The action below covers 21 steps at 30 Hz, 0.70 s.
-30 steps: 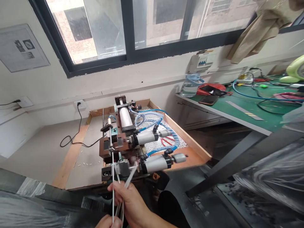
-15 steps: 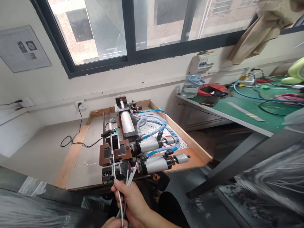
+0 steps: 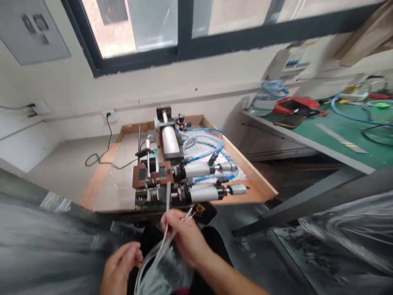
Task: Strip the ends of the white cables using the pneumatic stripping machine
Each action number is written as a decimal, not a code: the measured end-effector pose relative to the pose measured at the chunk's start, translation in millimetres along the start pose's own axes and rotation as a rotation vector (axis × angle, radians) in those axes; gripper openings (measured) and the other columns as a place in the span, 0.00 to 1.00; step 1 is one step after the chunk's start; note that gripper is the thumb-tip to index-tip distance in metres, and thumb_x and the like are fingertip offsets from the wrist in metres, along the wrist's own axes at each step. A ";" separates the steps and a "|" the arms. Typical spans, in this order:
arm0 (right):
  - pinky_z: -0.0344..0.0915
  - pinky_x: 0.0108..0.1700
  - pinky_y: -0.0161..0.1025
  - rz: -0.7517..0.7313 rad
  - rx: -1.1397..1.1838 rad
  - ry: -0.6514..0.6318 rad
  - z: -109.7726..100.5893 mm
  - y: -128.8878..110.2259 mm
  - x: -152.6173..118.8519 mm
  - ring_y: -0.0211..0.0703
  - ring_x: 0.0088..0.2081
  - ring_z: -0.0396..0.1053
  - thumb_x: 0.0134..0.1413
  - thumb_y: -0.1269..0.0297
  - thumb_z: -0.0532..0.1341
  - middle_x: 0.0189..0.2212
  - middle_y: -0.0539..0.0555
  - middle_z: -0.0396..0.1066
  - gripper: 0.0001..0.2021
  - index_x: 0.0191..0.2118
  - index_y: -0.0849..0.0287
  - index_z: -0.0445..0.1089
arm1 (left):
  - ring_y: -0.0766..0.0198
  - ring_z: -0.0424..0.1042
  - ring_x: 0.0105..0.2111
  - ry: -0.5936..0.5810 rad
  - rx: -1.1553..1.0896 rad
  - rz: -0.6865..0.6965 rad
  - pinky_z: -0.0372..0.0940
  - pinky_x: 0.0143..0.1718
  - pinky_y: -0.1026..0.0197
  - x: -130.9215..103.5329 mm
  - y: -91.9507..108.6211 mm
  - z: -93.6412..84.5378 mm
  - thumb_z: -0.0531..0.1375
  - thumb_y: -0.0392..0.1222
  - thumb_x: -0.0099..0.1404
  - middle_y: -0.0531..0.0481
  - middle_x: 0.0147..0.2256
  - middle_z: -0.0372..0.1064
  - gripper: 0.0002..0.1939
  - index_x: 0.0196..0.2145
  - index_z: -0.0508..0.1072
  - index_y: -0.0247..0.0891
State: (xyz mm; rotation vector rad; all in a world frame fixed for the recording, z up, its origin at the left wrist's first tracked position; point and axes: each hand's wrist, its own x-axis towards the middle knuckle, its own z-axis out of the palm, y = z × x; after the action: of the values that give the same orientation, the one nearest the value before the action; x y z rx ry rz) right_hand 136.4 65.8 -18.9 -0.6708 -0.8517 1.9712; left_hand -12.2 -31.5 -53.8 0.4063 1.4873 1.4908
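Nothing legible: the wall sheet [image 3: 37, 43] (dark printed shapes [image 3: 40, 22] included) too blurred to read.

The pneumatic machine [image 3: 170, 139] sits there on the bench [image 3: 119, 180] below the window [image 3: 186, 41], a worktable [image 3: 319, 137] to its right bearing, I think, a phone [image 3: 289, 121].

The one camera, head-worn, stands near the machine [image 3: 196, 170], looking forward and down across it, the window [image 3: 184, 39] beyond.

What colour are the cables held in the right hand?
The cables are white, best seen in the head view.
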 end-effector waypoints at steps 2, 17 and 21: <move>0.50 0.24 0.31 -0.100 -0.033 0.046 -19.5 -10.3 -9.1 0.31 0.20 0.54 0.48 0.61 0.56 0.18 0.49 0.60 0.11 0.23 0.63 0.65 | 0.64 0.67 0.24 0.046 -0.098 -0.067 0.62 0.27 0.63 4.2 -1.2 -20.8 0.59 0.41 0.50 0.47 0.21 0.70 0.09 0.26 0.74 0.32; 0.51 0.51 0.50 -0.075 -1.235 -0.394 -86.2 92.6 -40.6 0.54 0.52 0.53 0.38 0.50 0.60 0.51 0.63 0.56 0.36 0.53 0.61 0.52 | 0.54 0.62 0.46 0.338 -0.040 -0.119 0.48 0.50 0.49 -90.3 -20.3 -81.3 0.44 0.57 0.57 0.43 0.41 0.69 0.26 0.40 0.69 0.36; 0.48 0.53 0.48 -0.215 -1.187 -0.908 -23.1 152.3 -33.5 0.52 0.52 0.54 0.31 0.55 0.64 0.52 0.62 0.56 0.43 0.56 0.62 0.46 | 0.58 0.66 0.41 0.410 0.047 -0.011 0.54 0.46 0.51 -73.3 -16.3 -60.2 0.50 0.51 0.57 0.43 0.39 0.70 0.20 0.39 0.69 0.34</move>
State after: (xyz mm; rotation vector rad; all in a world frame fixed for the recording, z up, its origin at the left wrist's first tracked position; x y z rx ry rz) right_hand 93.3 -16.2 -146.4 -0.2035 -2.5892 1.3570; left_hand -17.4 -127.6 -52.9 0.1207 1.8418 1.5975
